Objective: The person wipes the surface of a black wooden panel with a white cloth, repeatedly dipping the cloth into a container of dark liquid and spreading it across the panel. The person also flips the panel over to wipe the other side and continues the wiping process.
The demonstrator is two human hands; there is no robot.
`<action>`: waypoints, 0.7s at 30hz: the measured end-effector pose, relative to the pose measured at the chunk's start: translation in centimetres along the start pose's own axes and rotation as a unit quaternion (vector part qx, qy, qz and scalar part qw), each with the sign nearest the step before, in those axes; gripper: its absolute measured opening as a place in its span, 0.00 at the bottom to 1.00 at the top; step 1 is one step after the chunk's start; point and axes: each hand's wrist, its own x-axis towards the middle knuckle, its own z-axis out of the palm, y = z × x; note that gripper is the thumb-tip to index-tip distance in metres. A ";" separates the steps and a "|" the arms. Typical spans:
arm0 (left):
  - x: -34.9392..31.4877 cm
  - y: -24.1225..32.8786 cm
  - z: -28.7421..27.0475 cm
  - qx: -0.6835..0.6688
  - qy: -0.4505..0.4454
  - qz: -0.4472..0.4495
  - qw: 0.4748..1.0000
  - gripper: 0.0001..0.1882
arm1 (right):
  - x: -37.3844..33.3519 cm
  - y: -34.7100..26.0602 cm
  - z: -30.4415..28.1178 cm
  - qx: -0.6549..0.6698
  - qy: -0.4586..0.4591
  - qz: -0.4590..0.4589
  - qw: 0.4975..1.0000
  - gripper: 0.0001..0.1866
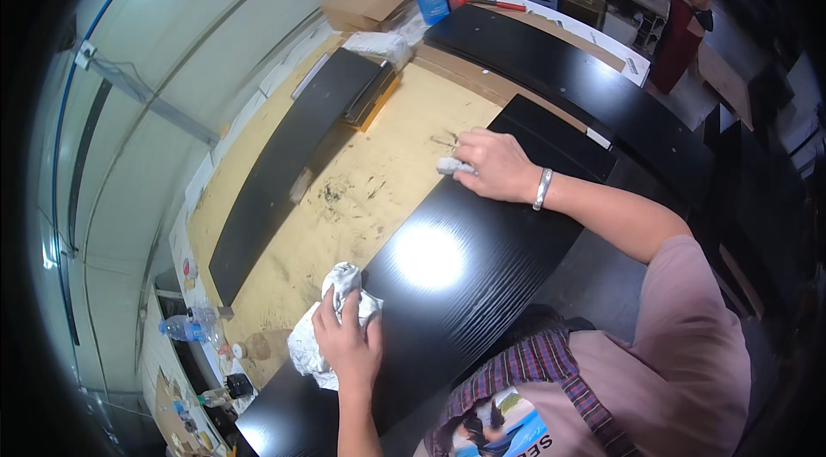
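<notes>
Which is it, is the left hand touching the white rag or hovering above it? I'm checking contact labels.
Touching. The head view shows the left hand closed around the crumpled white rag, fingers wrapped over it at the edge of the black panel.

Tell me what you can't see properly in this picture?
Head view:
- Small pale object under the right hand: the fingers cover most of it, kind unclear.
- White rag: partly hidden by the left hand.
- Black panel: near end cut off by the lower edge and the person's clothing.
- Small bottles at lower left: too small and bent by the fisheye rim.
</notes>
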 end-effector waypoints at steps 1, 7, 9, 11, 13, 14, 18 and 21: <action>0.3 0.3 0.5 0.016 0.007 0.008 1.000 0.26 | 0.1 1.5 -0.7 -0.025 -0.003 0.060 0.998 0.10; 0.4 1.4 1.1 0.072 -0.005 0.001 0.997 0.27 | 0.3 12.2 -5.9 -0.121 0.054 0.205 0.970 0.11; 0.5 1.6 1.3 0.077 -0.005 -0.008 0.997 0.27 | -0.2 10.3 -5.7 -0.049 0.069 0.179 0.980 0.11; 0.6 1.8 1.4 0.081 -0.004 -0.009 0.997 0.27 | -0.1 8.2 -4.8 -0.020 0.005 0.148 0.989 0.11; 0.8 1.8 1.3 0.080 -0.001 0.000 0.997 0.27 | -0.2 9.3 -4.1 -0.019 0.004 0.140 0.990 0.11; 0.9 1.8 1.2 0.081 0.000 0.003 0.997 0.26 | 0.1 10.4 -4.6 -0.077 0.017 0.151 0.985 0.10; 0.6 1.6 1.4 0.077 0.005 -0.008 0.997 0.25 | 0.0 11.3 -7.1 0.027 -0.001 0.171 0.985 0.11; 0.7 1.6 1.6 0.064 0.008 -0.009 0.998 0.24 | -0.9 12.0 -5.8 0.099 -0.017 0.116 0.988 0.12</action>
